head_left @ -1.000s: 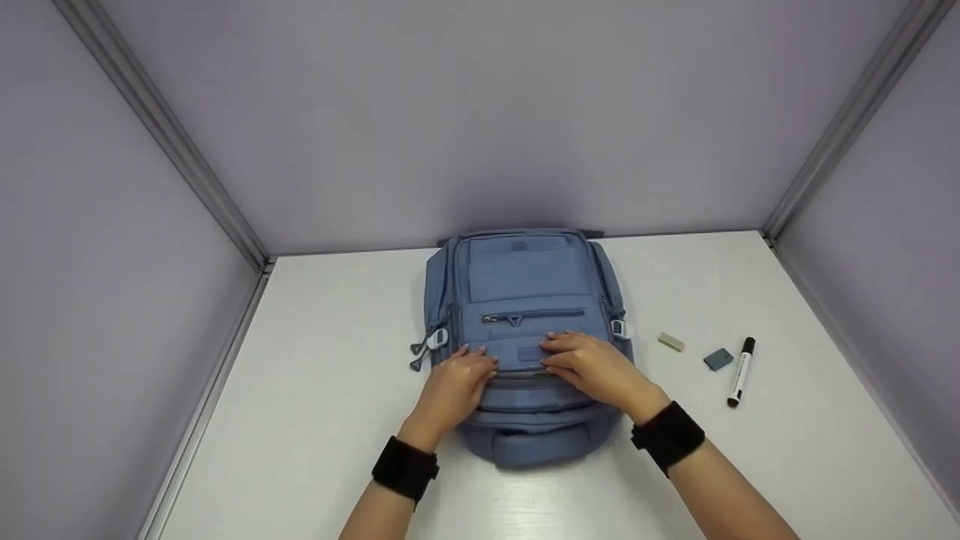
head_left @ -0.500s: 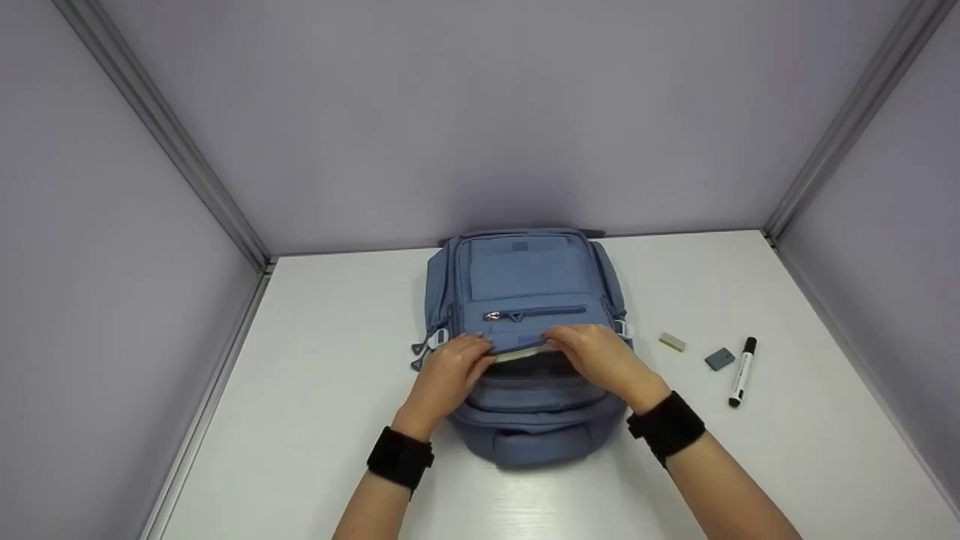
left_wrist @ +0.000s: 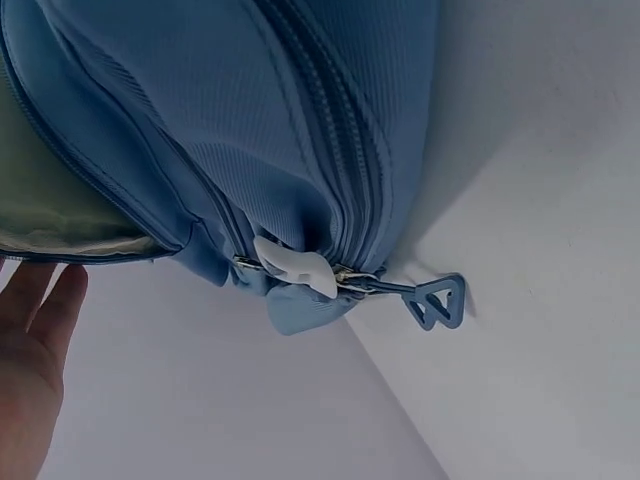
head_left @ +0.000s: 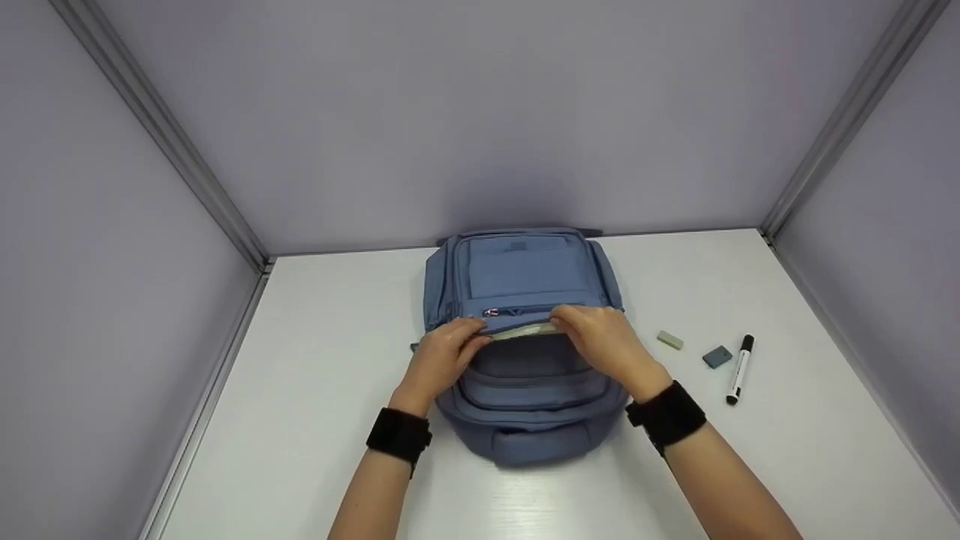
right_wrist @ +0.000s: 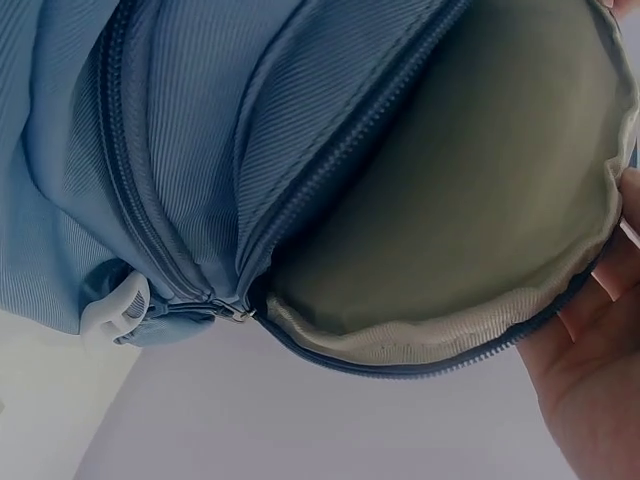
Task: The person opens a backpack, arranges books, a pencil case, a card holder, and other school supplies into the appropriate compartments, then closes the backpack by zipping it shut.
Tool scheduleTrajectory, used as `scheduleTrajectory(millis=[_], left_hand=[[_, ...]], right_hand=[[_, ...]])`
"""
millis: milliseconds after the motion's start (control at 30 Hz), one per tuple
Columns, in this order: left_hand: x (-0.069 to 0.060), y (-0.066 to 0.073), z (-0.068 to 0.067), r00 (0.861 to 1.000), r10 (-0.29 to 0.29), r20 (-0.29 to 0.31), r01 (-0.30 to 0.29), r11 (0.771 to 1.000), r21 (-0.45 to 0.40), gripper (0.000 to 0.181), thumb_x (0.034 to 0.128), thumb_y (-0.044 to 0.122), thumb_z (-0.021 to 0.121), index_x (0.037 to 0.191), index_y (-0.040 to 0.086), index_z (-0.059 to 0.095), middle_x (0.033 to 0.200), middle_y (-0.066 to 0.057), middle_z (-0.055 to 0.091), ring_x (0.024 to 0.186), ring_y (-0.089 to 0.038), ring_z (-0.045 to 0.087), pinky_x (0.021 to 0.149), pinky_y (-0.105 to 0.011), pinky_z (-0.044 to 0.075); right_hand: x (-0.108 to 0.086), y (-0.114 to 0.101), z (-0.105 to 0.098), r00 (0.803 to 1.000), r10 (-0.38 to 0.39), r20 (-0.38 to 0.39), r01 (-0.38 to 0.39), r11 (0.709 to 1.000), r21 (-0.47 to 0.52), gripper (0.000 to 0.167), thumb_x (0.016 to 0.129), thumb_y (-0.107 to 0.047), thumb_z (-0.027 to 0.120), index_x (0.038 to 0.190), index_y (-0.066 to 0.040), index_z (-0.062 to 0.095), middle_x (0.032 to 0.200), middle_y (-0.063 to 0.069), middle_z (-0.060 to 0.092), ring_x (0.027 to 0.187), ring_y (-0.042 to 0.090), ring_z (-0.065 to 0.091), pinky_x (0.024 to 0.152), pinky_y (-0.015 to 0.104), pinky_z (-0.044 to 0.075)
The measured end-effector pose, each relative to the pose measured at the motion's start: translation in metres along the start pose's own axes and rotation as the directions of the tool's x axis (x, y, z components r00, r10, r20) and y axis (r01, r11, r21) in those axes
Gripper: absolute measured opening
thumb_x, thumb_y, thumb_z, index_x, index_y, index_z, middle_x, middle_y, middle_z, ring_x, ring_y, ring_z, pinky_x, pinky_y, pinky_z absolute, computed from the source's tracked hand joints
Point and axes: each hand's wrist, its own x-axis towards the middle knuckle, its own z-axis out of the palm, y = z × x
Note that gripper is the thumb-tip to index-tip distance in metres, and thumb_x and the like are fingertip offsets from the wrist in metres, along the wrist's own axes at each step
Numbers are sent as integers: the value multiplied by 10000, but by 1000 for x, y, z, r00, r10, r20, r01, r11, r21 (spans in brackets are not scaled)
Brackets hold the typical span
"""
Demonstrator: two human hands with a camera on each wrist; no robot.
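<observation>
A blue backpack lies on the white table with its front side up. Its front pocket flap is folded away from the bag, so the pale lining shows in both wrist views. My left hand pinches the left part of the flap's zippered edge. On the right part of that same edge, my right hand grips the fabric between thumb and fingers. Below the hands the pocket's dark opening gapes. A white buckle and a triangular zipper pull hang at the bag's side.
Right of the backpack lie a small pale green block, a small dark grey-blue block and a white marker with black ends. Grey panels stand behind and on both sides of the white table.
Both hands have moved away from me, lifting and folding back the pocket's edge. The pocket has opened wider and its pale lining has come into view. The small items have not moved.
</observation>
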Motion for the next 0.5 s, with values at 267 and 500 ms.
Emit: scheduleTrajectory(millis=[267, 500], left_hand=[[10, -4, 5, 993, -86, -82, 92, 993, 70, 228, 999, 278, 587, 946, 90, 707, 816, -17, 696, 705, -135, 658, 622, -321, 528], [22, -3, -1, 982, -104, -155, 120, 988, 96, 246, 995, 277, 597, 888, 81, 699, 745, -42, 681, 647, -177, 653, 578, -361, 512]], right_hand=[[-21, 19, -12, 983, 180, -42, -180, 984, 4, 285, 974, -209, 639, 1227, -88, 690, 1078, 89, 719, 832, 251, 694, 711, 436, 546], [-52, 62, -31, 863, 491, -116, -501, 863, -69, 379, 983, -229, 618, 1318, -53, 613, 1239, 203, 635, 1080, 420, 617, 789, 577, 500]])
